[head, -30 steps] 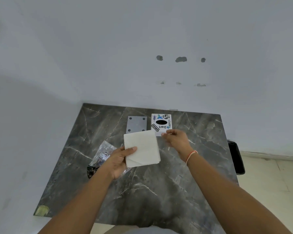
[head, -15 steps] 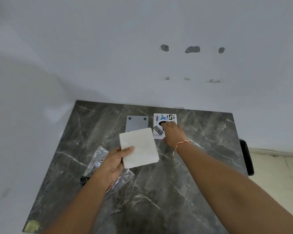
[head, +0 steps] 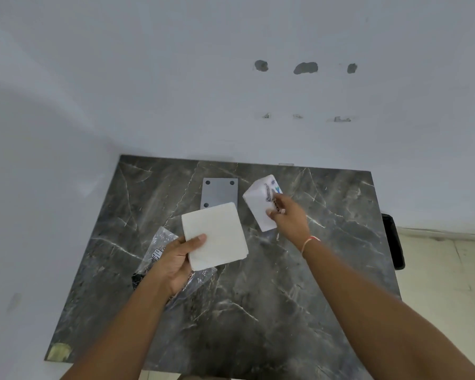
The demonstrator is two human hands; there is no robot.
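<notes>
My left hand [head: 176, 263] holds a folded white cloth square [head: 215, 235] by its lower left corner, thumb on top, above the dark marble table [head: 272, 311]. My right hand [head: 288, 218] grips a small white printed box [head: 259, 204] and has it tilted up off the table at the back. A grey metal plate with corner holes [head: 220, 193] lies flat behind the cloth, partly hidden by it.
A clear plastic bag with dark small parts [head: 159, 248] lies under my left hand. A black object [head: 394, 239] stands off the table's right edge. White walls close the back and left. A worn patch [head: 59, 351] marks the near left corner.
My right hand reached back to the printed box, took hold of it and lifted it tilted off the table. My left hand kept the cloth almost in place.
</notes>
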